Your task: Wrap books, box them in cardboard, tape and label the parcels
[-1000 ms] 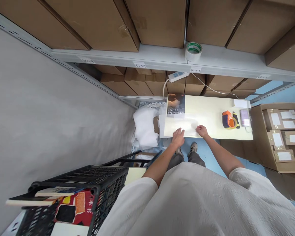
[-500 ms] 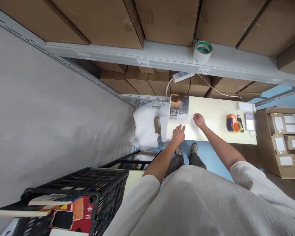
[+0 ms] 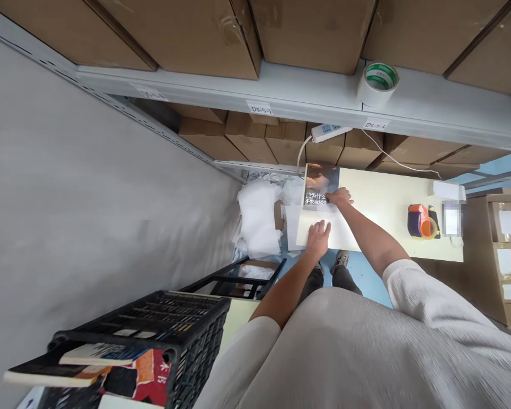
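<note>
A book with a dark photo cover and white Chinese lettering (image 3: 317,180) lies flat at the left end of the pale table (image 3: 378,199). A thin whitish sheet (image 3: 336,224) is spread at its near edge. My left hand (image 3: 318,238) rests on that sheet, fingers apart and flat. At the book's lower right corner is my right hand (image 3: 341,196), its fingers bent and one digit over the cover; it appears to grip the book's edge, though the underside is hidden.
An orange and purple tape dispenser (image 3: 421,221) sits on the table's right part. White wrapping sheets (image 3: 259,218) are piled left of the table. A black crate (image 3: 196,324) holds books. Above, a shelf carries a tape roll (image 3: 378,85) and cardboard boxes (image 3: 310,34).
My right hand has moved left from bare tabletop onto the book's lower right corner. My left hand stays near the front edge, fingers spread. The view has shifted slightly.
</note>
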